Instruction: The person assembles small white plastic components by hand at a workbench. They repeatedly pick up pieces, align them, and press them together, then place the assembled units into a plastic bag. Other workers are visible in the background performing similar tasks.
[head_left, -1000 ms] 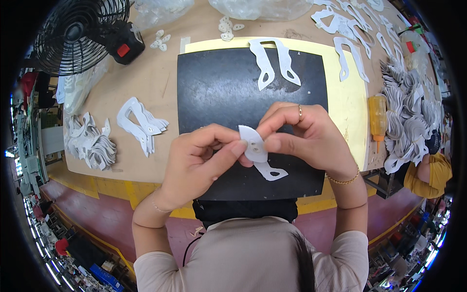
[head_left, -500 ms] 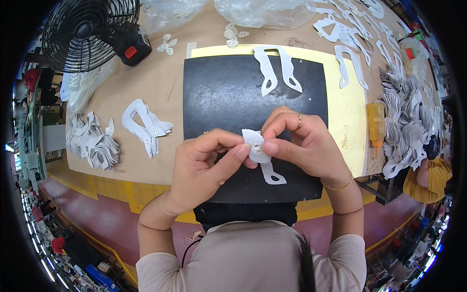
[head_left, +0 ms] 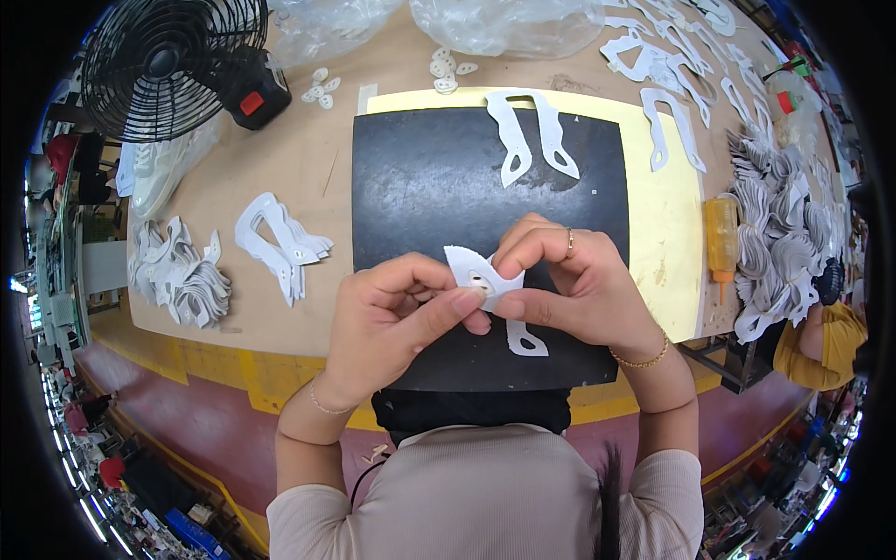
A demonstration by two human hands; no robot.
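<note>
Between my two hands, over the black mat (head_left: 420, 168), is a white U-shaped cut piece (head_left: 529, 343) with holes in its end. My left hand (head_left: 397, 313) pinches that end between thumb and fingers. From the other side my right hand (head_left: 569, 280) grips it with thumb and index finger. The piece's other leg hangs down below my right thumb; the part between is hidden by my fingers. A second white U-shaped piece (head_left: 511, 140) lies flat at the mat's far edge, reaching onto the yellow sheet beneath.
On the left lie a small stack of white pieces (head_left: 275, 238) and a larger bundle (head_left: 182, 280), with a black fan (head_left: 173, 65) behind. Small oval patches (head_left: 322, 89) lie farther back. A yellow bottle (head_left: 720, 238) and heaped bundles (head_left: 775, 233) are at right. A person's yellow sleeve (head_left: 821, 350) shows there.
The held end has turned and shifted slightly left, and its pointed tip leans left now. My right fingers have moved a little left, overlapping the piece more. Both hands keep their grip.
</note>
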